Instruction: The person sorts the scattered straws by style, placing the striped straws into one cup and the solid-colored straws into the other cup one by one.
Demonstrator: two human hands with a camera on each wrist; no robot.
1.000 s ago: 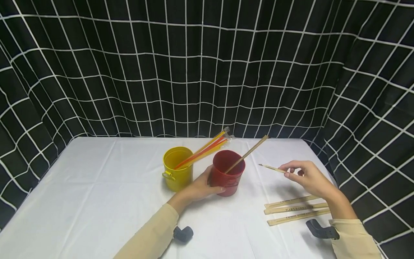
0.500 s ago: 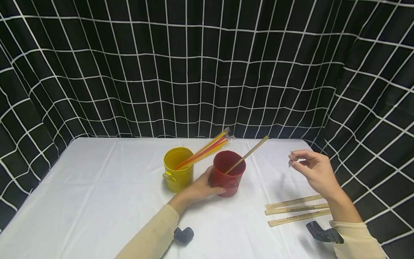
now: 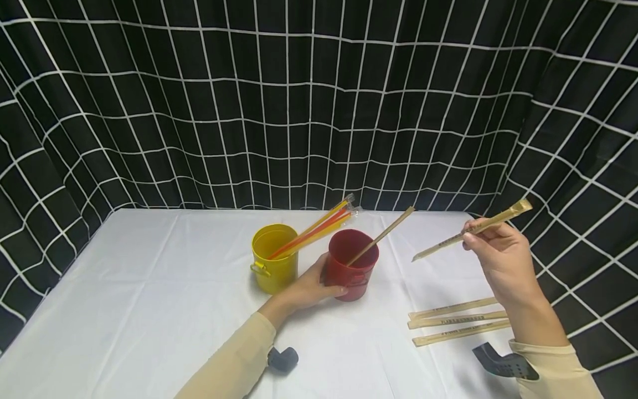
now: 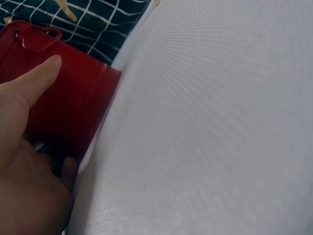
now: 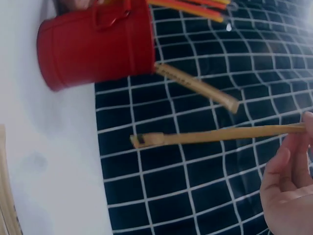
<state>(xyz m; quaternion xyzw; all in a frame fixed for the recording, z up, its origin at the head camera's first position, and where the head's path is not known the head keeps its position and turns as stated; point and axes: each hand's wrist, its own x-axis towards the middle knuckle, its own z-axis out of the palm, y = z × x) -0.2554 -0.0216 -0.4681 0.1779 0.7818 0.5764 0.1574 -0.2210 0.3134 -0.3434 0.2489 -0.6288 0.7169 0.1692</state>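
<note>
My left hand [image 3: 309,289] grips the side of a small red bucket [image 3: 358,281] standing on the table, thumb across its front; in the left wrist view the thumb lies along the red wall [image 4: 73,93]. One brown paper-wrapped straw [image 3: 386,233] leans out of this bucket toward the right. Off to the right and raised above the table, my right hand [image 3: 505,260] pinches another paper-wrapped straw [image 3: 441,245] between thumb and fingers. That straw slants, its lower end toward the red bucket; the right wrist view shows its folded paper end [image 5: 149,139].
Left of the red bucket is a yellow bucket [image 3: 276,277] with several orange and yellow straws [image 3: 319,228] in clear wrap leaning over the red rim. Three paper-wrapped straws [image 3: 456,320] lie at the right on the white tablecloth [image 3: 149,310]. A black gridded curtain [image 3: 309,111] surrounds the table.
My right hand has risen and moved right, turning the pinched straw so that its length now shows. The left hand and both buckets have stayed in place.
</note>
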